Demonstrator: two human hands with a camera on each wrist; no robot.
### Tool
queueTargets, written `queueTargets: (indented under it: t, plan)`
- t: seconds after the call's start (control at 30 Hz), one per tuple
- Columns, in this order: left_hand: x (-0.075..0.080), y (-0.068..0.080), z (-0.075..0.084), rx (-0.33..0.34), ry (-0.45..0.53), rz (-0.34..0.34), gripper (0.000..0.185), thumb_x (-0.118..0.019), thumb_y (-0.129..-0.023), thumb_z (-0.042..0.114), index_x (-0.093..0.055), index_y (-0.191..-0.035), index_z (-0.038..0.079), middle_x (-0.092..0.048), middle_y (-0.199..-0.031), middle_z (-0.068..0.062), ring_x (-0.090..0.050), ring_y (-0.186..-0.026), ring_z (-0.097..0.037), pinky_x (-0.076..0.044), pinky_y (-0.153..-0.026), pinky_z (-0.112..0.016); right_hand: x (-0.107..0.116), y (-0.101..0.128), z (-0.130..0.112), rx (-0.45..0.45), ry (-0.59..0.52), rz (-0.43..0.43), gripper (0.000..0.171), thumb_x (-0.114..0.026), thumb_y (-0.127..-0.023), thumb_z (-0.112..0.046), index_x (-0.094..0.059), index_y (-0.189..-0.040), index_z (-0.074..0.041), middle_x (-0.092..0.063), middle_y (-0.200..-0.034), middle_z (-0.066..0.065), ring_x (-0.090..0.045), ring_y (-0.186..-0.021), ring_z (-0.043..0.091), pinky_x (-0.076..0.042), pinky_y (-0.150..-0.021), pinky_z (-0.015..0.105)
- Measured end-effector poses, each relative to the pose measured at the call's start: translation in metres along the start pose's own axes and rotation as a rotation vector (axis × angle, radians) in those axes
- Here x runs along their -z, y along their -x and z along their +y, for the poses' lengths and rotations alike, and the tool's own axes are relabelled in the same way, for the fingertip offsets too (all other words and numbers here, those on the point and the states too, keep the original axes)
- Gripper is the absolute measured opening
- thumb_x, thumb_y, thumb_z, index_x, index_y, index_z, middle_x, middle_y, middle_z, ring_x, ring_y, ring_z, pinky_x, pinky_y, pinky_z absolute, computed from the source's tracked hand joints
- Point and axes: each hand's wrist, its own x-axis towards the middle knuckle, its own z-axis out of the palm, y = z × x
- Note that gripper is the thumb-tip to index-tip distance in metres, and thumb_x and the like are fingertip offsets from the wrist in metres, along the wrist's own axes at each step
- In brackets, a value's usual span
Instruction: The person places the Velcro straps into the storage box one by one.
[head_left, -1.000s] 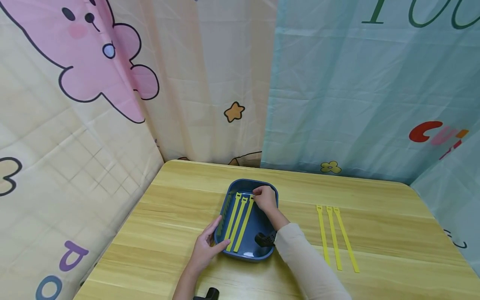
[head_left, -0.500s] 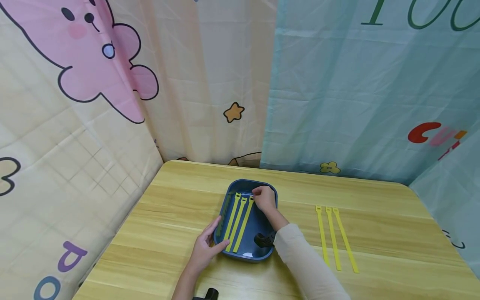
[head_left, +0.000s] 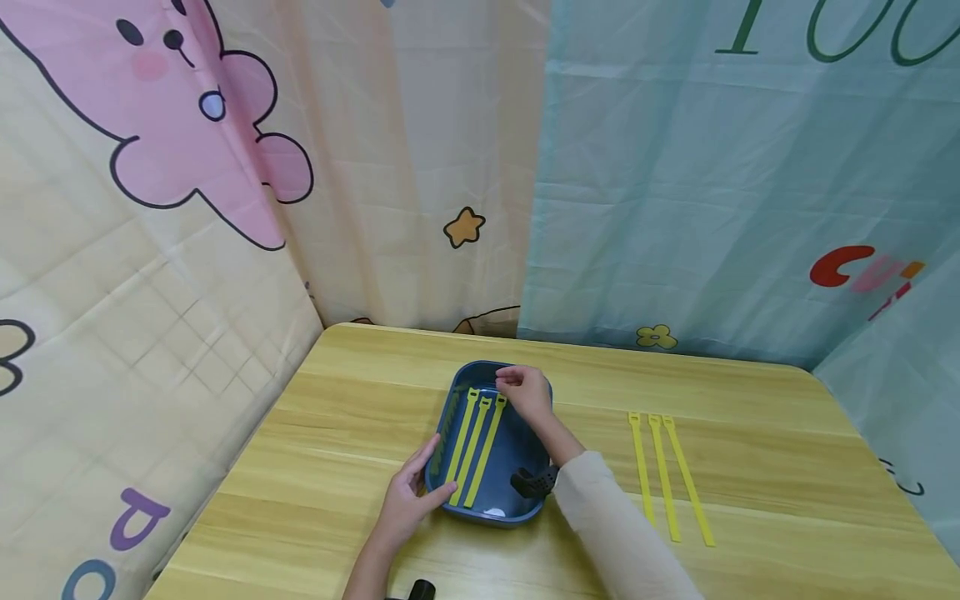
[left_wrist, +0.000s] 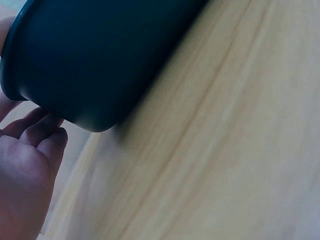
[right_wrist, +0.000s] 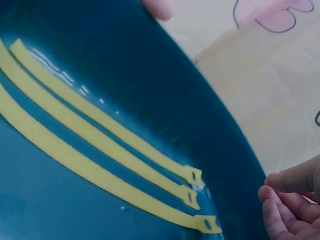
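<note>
A dark blue rectangular tray (head_left: 519,443) stands on the table. Three yellow hook-and-loop cable ties (head_left: 472,442) lie side by side in its left half, slotted heads at the far end. My left hand (head_left: 405,497) grips the tray's near left side, thumb over the rim and fingers outside against the wall. Over the far end of the tray is my right hand (head_left: 527,395), just beyond the rightmost tie's head. In the right wrist view its thumb and fingertips (right_wrist: 270,192) meet with nothing between them, and all three tie heads (right_wrist: 210,224) are uncovered.
Three more yellow cable ties (head_left: 666,475) lie on the wooden table (head_left: 780,450) to the right of the tray. Printed curtains (head_left: 420,167) hang behind and to the left of the table. A black wrist device (head_left: 534,482) on the right arm hangs over the tray's right side.
My right hand has lifted slightly up and away from the rightmost tie's head, letting go of it. The left hand and tray stay in place; the view has shifted a little.
</note>
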Motion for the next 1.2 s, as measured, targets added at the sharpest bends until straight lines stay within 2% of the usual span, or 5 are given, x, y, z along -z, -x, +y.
queueTargets:
  t: [0.2,0.37,0.7,0.97,1.2]
  plan:
    - [0.0,0.001,0.0,-0.002,-0.001,-0.004,0.069,-0.071,-0.08,0.006,-0.037,-0.139,0.001,-0.028,-0.145,-0.014,-0.02,-0.133,-0.03,-0.018,-0.104,-0.035,0.01,0.005,-0.011,-0.014,-0.023,-0.018,0.016,-0.066,-0.084,-0.002,-0.069,-0.098,0.003,-0.066,-0.087,0.01,-0.061,-0.079,0.022,-0.053,-0.073,0.031]
    - [0.001,0.001,0.0,-0.017,-0.019,-0.006,0.068,-0.07,-0.08,0.006,-0.036,-0.139,0.001,-0.028,-0.146,-0.015,-0.02,-0.133,-0.031,-0.02,-0.103,-0.029,0.019,0.008,-0.015,-0.005,-0.024,-0.005,0.016,-0.066,-0.083,-0.001,-0.068,-0.098,0.004,-0.066,-0.087,0.012,-0.062,-0.08,0.024,-0.053,-0.073,0.033]
    - [0.001,0.0,0.0,-0.021,-0.006,-0.004,0.068,-0.07,-0.08,0.005,-0.037,-0.139,0.001,-0.029,-0.145,-0.014,-0.021,-0.133,-0.03,-0.021,-0.103,-0.028,0.037,0.012,-0.007,0.002,-0.014,0.031,0.017,-0.067,-0.082,-0.001,-0.069,-0.098,0.004,-0.067,-0.088,0.012,-0.062,-0.081,0.024,-0.053,-0.073,0.034]
    - [0.001,0.0,0.0,-0.006,-0.009,0.008,0.068,-0.071,-0.079,0.005,-0.038,-0.139,0.001,-0.029,-0.145,-0.014,-0.023,-0.133,-0.029,-0.021,-0.103,-0.034,0.051,0.015,0.0,0.003,-0.037,0.049,0.018,-0.067,-0.081,0.0,-0.068,-0.099,0.006,-0.067,-0.089,0.014,-0.062,-0.085,0.027,-0.053,-0.075,0.034]
    - [0.0,-0.001,-0.002,0.005,-0.008,0.015,0.07,-0.072,-0.078,0.004,-0.038,-0.139,0.003,-0.03,-0.145,-0.012,-0.025,-0.132,-0.027,-0.025,-0.102,-0.026,0.066,0.015,0.006,-0.019,-0.049,0.084,0.02,-0.066,-0.082,0.0,-0.067,-0.1,0.008,-0.067,-0.09,0.017,-0.063,-0.084,0.027,-0.053,-0.075,0.033]
